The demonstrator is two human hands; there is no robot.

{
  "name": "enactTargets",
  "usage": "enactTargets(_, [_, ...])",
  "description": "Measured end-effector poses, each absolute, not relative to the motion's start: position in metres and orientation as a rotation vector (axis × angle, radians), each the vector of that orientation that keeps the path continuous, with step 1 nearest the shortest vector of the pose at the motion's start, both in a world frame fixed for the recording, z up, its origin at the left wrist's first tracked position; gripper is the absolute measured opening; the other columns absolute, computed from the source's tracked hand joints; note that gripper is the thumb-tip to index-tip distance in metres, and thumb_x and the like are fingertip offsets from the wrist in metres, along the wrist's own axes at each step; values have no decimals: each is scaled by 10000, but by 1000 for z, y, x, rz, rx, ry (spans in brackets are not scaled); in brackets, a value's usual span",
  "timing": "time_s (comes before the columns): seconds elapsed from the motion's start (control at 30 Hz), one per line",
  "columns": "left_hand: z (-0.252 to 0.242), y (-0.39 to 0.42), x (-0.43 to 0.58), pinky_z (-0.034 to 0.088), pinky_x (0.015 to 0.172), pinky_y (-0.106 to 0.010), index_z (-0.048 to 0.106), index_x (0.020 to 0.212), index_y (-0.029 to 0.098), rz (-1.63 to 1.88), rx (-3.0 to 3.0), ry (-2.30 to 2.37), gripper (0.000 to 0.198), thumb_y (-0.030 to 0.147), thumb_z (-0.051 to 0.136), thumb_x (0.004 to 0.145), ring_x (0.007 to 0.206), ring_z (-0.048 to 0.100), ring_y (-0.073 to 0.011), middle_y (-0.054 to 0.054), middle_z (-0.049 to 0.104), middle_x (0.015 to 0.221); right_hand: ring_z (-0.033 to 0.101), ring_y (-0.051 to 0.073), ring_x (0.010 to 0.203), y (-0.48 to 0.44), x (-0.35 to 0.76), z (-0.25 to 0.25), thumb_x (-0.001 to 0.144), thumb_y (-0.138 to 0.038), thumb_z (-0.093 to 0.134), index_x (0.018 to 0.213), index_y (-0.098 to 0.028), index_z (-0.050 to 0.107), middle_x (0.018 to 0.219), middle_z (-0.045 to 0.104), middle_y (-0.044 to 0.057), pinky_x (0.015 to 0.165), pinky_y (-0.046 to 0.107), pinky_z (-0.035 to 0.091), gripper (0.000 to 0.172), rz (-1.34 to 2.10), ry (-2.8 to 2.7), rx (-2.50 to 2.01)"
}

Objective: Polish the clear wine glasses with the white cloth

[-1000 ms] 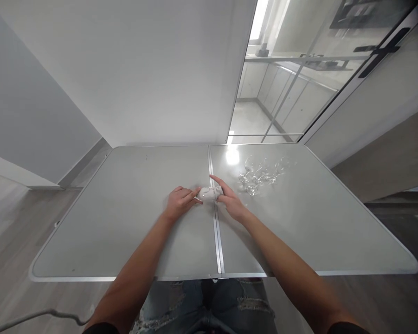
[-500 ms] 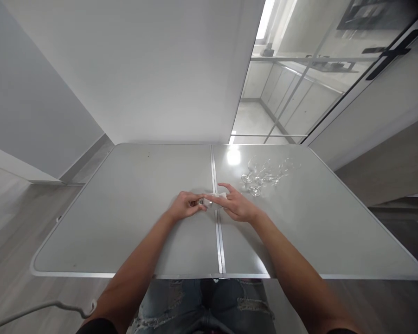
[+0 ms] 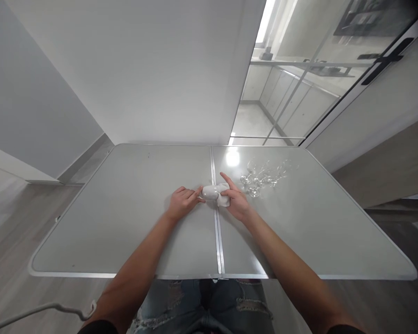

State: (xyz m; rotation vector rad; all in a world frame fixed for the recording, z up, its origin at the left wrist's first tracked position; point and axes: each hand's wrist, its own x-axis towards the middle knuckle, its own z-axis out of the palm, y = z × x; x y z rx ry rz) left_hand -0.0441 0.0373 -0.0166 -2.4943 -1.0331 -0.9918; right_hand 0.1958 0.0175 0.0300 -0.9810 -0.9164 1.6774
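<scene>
Between my hands a clear wine glass lies sideways above the middle of the table. My left hand is closed at the glass's left end, and its fingers hide the stem and foot. On the right, a white cloth covers the mouth end of the bowl. My right hand grips this cloth against the glass, its index finger stretched out away from it. Whether part of the cloth is inside the bowl, I cannot tell.
Several clear glasses lie close together on the table's right half. A metal seam runs across the pale folding table. Beyond it stand a white wall and a glass door. A pale hooked rod sticks in at lower left.
The glass and cloth have moved slightly away from me, and more of the bowl shows. My left fingers have closed over the stem end. My right hand has turned, with its index finger pointing farther outward.
</scene>
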Motion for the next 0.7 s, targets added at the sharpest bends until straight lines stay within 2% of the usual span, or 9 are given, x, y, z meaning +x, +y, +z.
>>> enactTargets(0.17, [-20, 39, -43, 382, 662, -312, 646, 1275, 233, -954, -2486, -1056, 371, 427, 603, 961, 613, 604, -146, -17, 655, 659, 529, 156, 720, 18, 192, 28, 722, -206, 588, 1499, -295, 419, 860, 562, 0, 613, 262, 444, 799, 1597, -839, -1065])
enactTargets(0.33, [-22, 40, -40, 392, 661, -281, 661, 1273, 239, -1191, -2545, -1052, 413, 460, 657, 924, 610, 622, -116, 2, 688, 666, 480, 158, 682, 15, 197, 31, 757, -193, 508, 1523, -287, 372, 788, 522, -15, 620, 271, 413, 784, 1493, -1225, -961])
enactTargets(0.43, [-23, 38, -38, 396, 637, -257, 688, 1240, 229, -1324, -2614, -1017, 450, 493, 707, 875, 550, 600, -91, 24, 688, 622, 483, 168, 717, 17, 206, 30, 777, -158, 466, 1466, -260, 454, 826, 559, 0, 713, 315, 441, 696, 1235, -1641, -906])
enactTargets(0.57, [-23, 37, -36, 419, 623, -244, 724, 1171, 228, -1406, -2703, -1023, 449, 518, 746, 828, 496, 567, -79, 47, 665, 569, 528, 218, 847, 25, 217, 21, 817, -114, 414, 1350, -244, 561, 896, 626, 36, 920, 432, 444, 568, 770, -2085, -829])
enactTargets(0.63, [-23, 38, -35, 436, 628, -242, 736, 1147, 224, -1413, -2750, -1055, 448, 529, 750, 818, 496, 565, -79, 46, 665, 571, 510, 207, 735, 29, 221, 16, 812, -90, 405, 1288, -243, 583, 768, 605, 8, 997, 481, 413, 530, 585, -2181, -773])
enactTargets(0.7, [-22, 38, -36, 452, 635, -242, 745, 1134, 221, -1410, -2779, -1104, 455, 539, 753, 810, 498, 558, -82, 38, 673, 581, 417, 177, 569, 31, 222, 12, 802, -79, 411, 1268, -241, 582, 608, 503, -46, 1032, 513, 391, 522, 451, -2237, -733])
